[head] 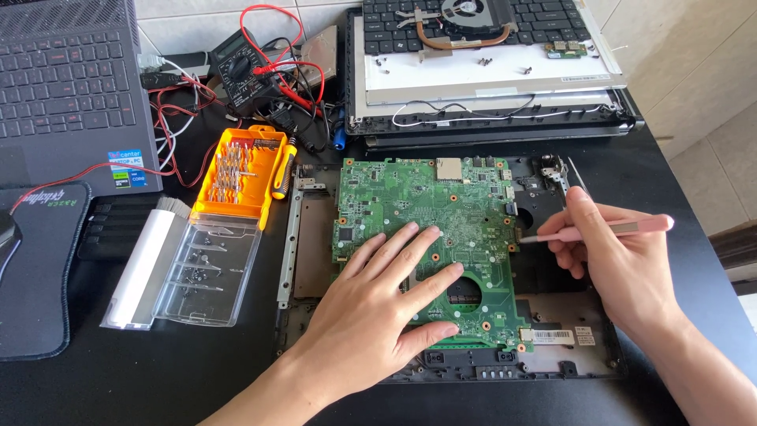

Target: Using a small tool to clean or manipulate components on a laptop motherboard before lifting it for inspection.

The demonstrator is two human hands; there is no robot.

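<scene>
Small blue-and-white rectangular sticker [126, 168] on grey laptop palmrest, far left. White rectangular label [553, 336] on dismantled chassis's lower right, seemingly barcode-striped. Multimeter's grey display [226, 48], top centre.

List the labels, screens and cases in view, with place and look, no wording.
Sticker: closed laptop's corner, far left; blue and white rectangle.
Label: chassis, lower right of green board; white strip.
Multimeter screen: top centre; small, grey.
Bit case: left of board; orange, clear lid open.

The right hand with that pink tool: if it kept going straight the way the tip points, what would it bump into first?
The right hand aims the pink tweezers leftward, their tip at the right edge of the green circuit board. Going straight on, it would probably meet that board edge first, though depth is hard to judge. The left hand lies flat farther along.
</scene>
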